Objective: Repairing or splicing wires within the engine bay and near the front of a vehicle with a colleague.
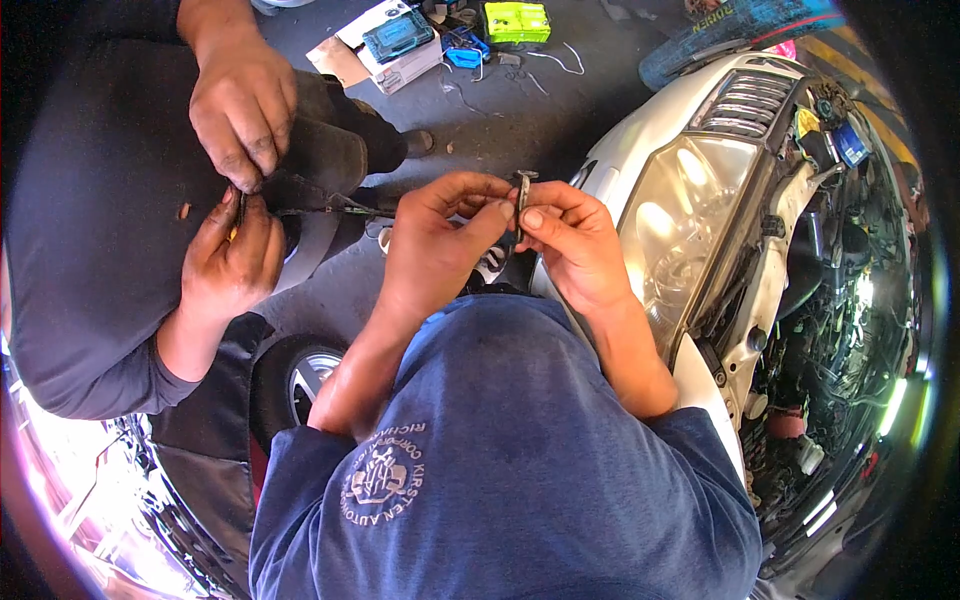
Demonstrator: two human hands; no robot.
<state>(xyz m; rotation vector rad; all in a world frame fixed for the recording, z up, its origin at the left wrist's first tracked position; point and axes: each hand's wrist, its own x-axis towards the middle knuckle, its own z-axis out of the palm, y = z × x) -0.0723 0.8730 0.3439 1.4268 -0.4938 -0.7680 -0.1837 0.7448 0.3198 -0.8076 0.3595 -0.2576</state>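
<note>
A small dark, bent strip with a flat metal head [525,183] stands upright between my two hands at the centre. My left hand [438,242] is closed, thumb and curled fingers pinched at its left side. My right hand [577,247] pinches it from the right, thumb across its lower part. What exactly the piece is, I cannot tell. Just left of my hands, a dark cable-like line [345,208] runs toward a co-worker's hands [243,118], which pinch something small and dark.
The co-worker's dark-clothed body [100,220] is close on my left. A white car front with headlight [670,225] and exposed engine bay [830,300] is on my right. A wheel [300,375] is lower left; a box [400,75] and bright green case [515,22] lie on the floor ahead.
</note>
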